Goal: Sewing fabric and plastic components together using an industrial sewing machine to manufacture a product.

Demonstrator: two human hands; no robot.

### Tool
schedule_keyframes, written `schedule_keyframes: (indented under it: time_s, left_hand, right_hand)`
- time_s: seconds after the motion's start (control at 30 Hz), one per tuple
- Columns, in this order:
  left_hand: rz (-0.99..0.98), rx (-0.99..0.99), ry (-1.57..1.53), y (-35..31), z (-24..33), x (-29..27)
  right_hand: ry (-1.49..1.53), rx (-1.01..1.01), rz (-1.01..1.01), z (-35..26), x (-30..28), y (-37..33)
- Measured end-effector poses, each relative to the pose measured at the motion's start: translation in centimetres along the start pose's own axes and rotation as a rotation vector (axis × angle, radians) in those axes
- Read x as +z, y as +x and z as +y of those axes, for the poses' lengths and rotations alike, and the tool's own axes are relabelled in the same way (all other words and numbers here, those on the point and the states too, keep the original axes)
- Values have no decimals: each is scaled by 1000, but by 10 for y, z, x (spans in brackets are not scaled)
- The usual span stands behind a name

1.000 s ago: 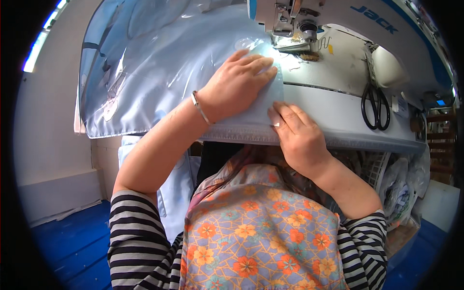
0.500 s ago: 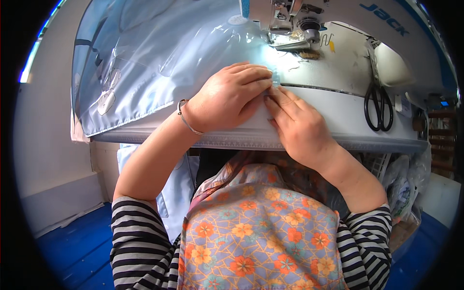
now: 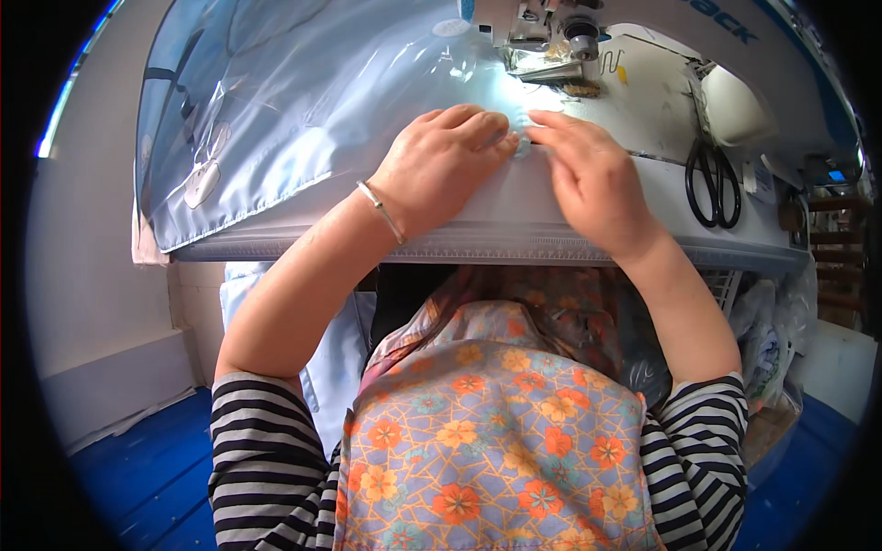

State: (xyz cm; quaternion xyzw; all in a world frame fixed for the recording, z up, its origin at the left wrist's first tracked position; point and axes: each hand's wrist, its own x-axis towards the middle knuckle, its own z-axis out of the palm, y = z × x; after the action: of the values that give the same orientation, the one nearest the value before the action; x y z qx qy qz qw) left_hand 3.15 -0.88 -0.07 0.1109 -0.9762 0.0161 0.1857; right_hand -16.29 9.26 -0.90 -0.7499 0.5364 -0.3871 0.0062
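Observation:
Light blue fabric (image 3: 303, 156) with a glossy, see-through plastic layer covers the left of the sewing table. My left hand (image 3: 446, 165) rests over its right edge, fingers bent and thumb pinching the edge. Just right of that edge is my right hand (image 3: 597, 174), its fingers stretched forward and its thumb apart. The right fingertips are beside the fabric edge; whether they touch it I cannot tell. A bright lamp spot washes out the edge ahead of both hands. Beyond them stands the sewing machine (image 3: 671, 23), with a metal folder attachment (image 3: 548, 75) near its needle area.
Black-handled scissors (image 3: 714, 193) lie on the table to the right. A ruler strip (image 3: 514, 246) runs along the table's front edge. More light blue fabric (image 3: 322, 367) hangs below on the left. Plastic bags (image 3: 763, 340) sit under the table at right.
My right hand has parted from my left, moving right and forward as its fingers straightened. My left hand has shifted slightly, still at the fabric edge. The whole view has tilted a little.

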Motion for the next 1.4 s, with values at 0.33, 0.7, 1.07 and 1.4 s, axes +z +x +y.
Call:
schedule_keyframes:
  time_s: [0.33, 0.7, 1.07, 1.4]
  left_hand:
    - [-35, -81, -88, 2, -22, 0]
    - [32, -78, 32, 14, -65, 1]
    - [-306, -457, 407, -156, -108, -92]
    - [-815, -30, -666, -80, 74, -109]
  right_hand:
    - [-208, -65, -133, 9, 10, 19]
    - [-218, -56, -129, 9, 13, 26]
    - [-121, -25, -95, 11, 12, 23]
    - [162, -259, -22, -62, 16, -29]
